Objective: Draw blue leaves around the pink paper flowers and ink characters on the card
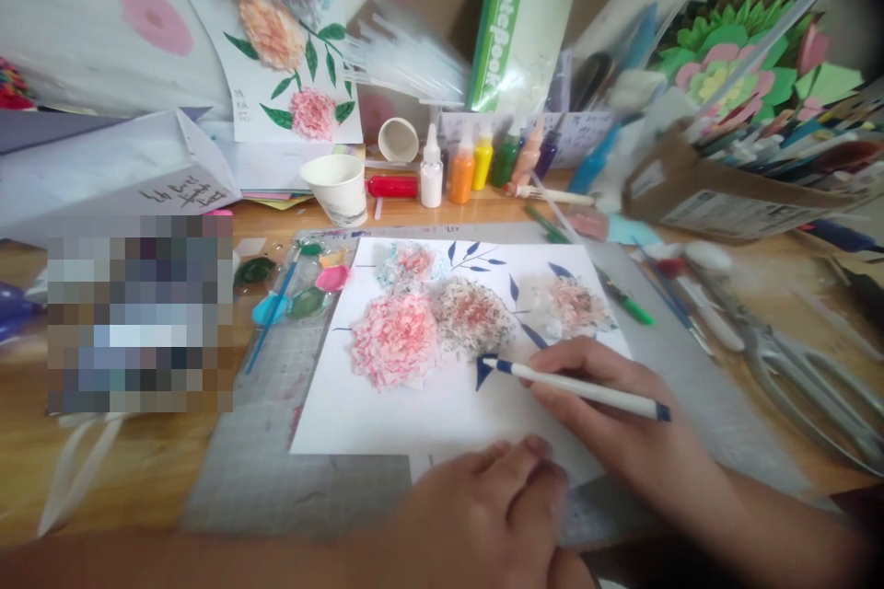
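Observation:
My right hand (608, 405) is closed around a white brush with a blue tip (580, 386). The tip touches a dark blue leaf (483, 371) on a white sheet of paper (414, 405). Pink and red tissue flowers (397, 336) with blue painted leaves cover the upper part of the sheet. My left hand (490, 506) rests on the sheet's lower edge with its fingers curled loosely down, holding nothing that I can see.
A grey cutting mat (276, 442) lies under the sheet. A paint palette (304, 290) with a blue brush sits left; paper cups (338, 187) and paint bottles (461, 170) stand behind. Scissors (794, 368) and pens lie right. A notebook box (517, 28) leans at the back.

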`<action>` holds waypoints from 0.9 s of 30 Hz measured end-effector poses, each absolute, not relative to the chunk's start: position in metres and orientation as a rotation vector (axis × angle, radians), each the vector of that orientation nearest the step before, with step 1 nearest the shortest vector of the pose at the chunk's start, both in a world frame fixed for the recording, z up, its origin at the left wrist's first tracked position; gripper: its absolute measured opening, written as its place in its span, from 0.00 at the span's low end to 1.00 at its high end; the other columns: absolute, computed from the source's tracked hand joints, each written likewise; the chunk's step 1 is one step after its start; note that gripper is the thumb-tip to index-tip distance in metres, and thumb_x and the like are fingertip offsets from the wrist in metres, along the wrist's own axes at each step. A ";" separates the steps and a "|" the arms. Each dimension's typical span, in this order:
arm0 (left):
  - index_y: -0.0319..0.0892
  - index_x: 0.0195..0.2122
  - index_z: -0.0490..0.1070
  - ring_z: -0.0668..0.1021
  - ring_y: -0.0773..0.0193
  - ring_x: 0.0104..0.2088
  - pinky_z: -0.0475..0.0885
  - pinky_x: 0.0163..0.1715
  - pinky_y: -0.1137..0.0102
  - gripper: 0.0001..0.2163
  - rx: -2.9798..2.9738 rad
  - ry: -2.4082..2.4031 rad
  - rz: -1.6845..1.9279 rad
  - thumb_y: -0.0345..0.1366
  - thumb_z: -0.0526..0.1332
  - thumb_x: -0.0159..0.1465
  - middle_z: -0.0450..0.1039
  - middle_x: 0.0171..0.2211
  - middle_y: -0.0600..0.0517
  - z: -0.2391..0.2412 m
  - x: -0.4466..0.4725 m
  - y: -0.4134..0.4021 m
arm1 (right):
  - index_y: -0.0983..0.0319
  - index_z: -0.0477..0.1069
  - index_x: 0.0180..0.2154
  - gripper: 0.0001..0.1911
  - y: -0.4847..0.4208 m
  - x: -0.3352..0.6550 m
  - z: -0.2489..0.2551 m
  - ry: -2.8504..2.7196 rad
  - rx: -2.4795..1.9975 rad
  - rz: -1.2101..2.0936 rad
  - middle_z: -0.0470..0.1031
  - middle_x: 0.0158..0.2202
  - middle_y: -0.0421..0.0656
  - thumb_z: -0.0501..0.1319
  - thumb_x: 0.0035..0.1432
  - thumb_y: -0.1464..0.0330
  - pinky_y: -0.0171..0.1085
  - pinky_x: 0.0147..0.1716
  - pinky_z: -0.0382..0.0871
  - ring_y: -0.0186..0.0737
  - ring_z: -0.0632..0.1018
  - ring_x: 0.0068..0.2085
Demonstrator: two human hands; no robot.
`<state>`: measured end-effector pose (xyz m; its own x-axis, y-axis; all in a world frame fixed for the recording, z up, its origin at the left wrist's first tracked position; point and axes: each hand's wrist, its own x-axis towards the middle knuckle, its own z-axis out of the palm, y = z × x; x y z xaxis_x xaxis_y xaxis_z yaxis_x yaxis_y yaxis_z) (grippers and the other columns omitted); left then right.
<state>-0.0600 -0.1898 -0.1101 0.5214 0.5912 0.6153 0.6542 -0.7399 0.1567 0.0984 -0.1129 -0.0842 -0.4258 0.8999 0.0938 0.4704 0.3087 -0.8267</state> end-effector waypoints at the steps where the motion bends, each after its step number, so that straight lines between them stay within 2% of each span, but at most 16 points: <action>1: 0.31 0.39 0.73 0.79 0.60 0.39 0.76 0.38 0.70 0.13 -2.655 -1.089 -1.032 0.30 0.49 0.68 0.78 0.37 0.48 -0.110 -0.060 -0.190 | 0.58 0.71 0.30 0.02 -0.113 0.098 -0.084 -2.021 -1.203 1.007 0.78 0.29 0.38 0.60 0.55 0.69 0.30 0.28 0.72 0.35 0.78 0.30; 14: 0.31 0.37 0.74 0.80 0.61 0.36 0.76 0.35 0.72 0.17 -2.646 -1.163 -1.112 0.32 0.46 0.69 0.78 0.34 0.46 -0.107 -0.059 -0.189 | 0.57 0.71 0.29 0.03 -0.115 0.103 -0.081 -1.982 -1.226 1.001 0.77 0.26 0.39 0.60 0.54 0.67 0.31 0.24 0.72 0.37 0.77 0.27; 21: 0.31 0.40 0.72 0.79 0.60 0.38 0.76 0.37 0.71 0.11 -2.637 -1.074 -1.032 0.30 0.51 0.66 0.78 0.36 0.45 -0.112 -0.060 -0.190 | 0.57 0.72 0.30 0.03 -0.115 0.107 -0.087 -1.890 -1.266 1.084 0.76 0.27 0.38 0.61 0.54 0.66 0.32 0.25 0.70 0.37 0.75 0.28; 24: 0.38 0.31 0.69 0.79 0.57 0.39 0.77 0.37 0.68 0.04 -2.647 -0.968 -0.982 0.28 0.56 0.61 0.78 0.37 0.47 -0.115 -0.060 -0.192 | 0.56 0.73 0.31 0.02 -0.111 0.115 -0.080 -1.706 -1.185 1.162 0.76 0.28 0.38 0.63 0.53 0.65 0.32 0.27 0.70 0.37 0.76 0.31; 27: 0.40 0.24 0.65 0.80 0.57 0.37 0.77 0.35 0.67 0.10 -2.628 -0.922 -0.973 0.31 0.56 0.63 0.77 0.34 0.47 -0.111 -0.059 -0.192 | 0.56 0.74 0.32 0.03 -0.106 0.128 -0.059 -1.541 -0.985 1.130 0.77 0.29 0.38 0.65 0.53 0.66 0.32 0.32 0.71 0.36 0.76 0.33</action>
